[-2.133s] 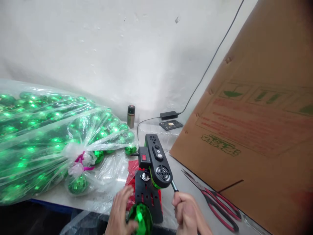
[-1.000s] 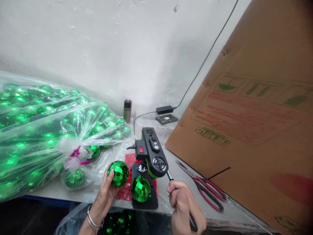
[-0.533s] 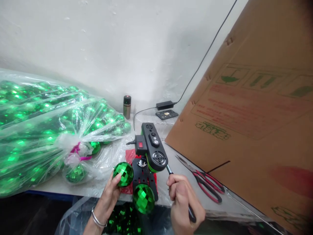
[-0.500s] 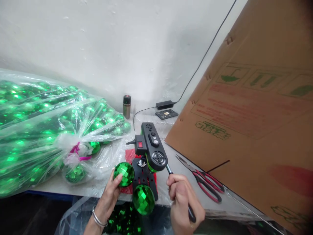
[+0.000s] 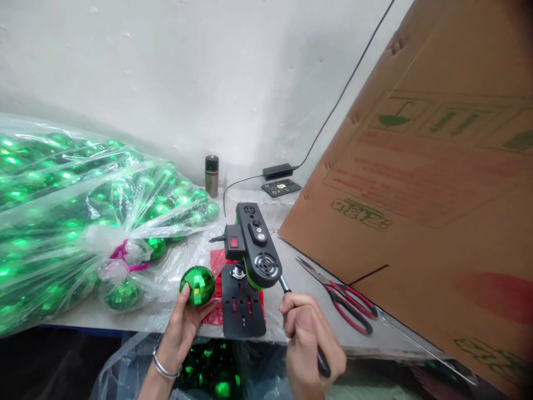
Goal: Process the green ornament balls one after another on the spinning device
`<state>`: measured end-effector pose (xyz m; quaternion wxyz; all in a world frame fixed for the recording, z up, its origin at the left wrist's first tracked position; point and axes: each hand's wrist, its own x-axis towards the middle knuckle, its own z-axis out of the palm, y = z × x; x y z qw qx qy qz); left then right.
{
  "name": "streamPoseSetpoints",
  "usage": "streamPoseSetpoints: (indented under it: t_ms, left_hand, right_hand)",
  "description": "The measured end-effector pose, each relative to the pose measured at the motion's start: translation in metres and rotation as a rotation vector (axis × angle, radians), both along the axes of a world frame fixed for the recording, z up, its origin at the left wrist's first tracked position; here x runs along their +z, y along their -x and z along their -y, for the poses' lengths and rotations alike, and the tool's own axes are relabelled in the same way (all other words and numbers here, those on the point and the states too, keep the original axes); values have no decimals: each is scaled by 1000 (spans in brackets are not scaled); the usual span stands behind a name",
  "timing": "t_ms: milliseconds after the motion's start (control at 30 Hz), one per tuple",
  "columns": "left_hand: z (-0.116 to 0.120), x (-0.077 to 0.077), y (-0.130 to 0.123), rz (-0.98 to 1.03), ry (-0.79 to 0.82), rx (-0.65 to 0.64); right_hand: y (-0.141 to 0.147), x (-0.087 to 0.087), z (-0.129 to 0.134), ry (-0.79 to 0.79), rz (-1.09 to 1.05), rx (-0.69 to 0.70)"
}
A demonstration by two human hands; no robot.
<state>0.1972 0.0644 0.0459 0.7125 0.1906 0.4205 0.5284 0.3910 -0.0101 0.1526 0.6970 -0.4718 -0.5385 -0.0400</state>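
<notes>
My left hand (image 5: 187,322) is closed around a shiny green faceted ball ornament (image 5: 198,285), thumb on its near side. Just right of it stands a small black machine (image 5: 260,244) with a red rocker switch and round vents, mounted over a slotted black metal plate (image 5: 244,311). In my right hand (image 5: 310,333) is a tool with a black handle (image 5: 323,364) and a metal shaft. Its shaft runs up to the machine's right side, where the tip is hidden. Beneath the plate's front edge, more green balls (image 5: 208,366) show in a plastic bag.
A large clear bag (image 5: 112,194) of green balls, tied with pink string, fills the left. Red-handled scissors (image 5: 350,308) lie at right beside a big cardboard box (image 5: 408,183). Behind are a small bottle (image 5: 212,176), a phone (image 5: 281,188) and a power adapter (image 5: 278,171).
The second green ball at the front of the plate has left that spot. My left hand has shifted slightly left with its ball. The right hand keeps its hold on the tool.
</notes>
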Motion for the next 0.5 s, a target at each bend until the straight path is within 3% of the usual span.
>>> streamPoseSetpoints:
  t_ms: [133,500]
  left_hand:
    - [2,0,-2,-96,-62,-55]
    - [-1,-30,-27,-870,-497,-213]
  right_hand:
    - [0,2,1,-4,14,-2]
    - [1,6,0,-6,29,-5]
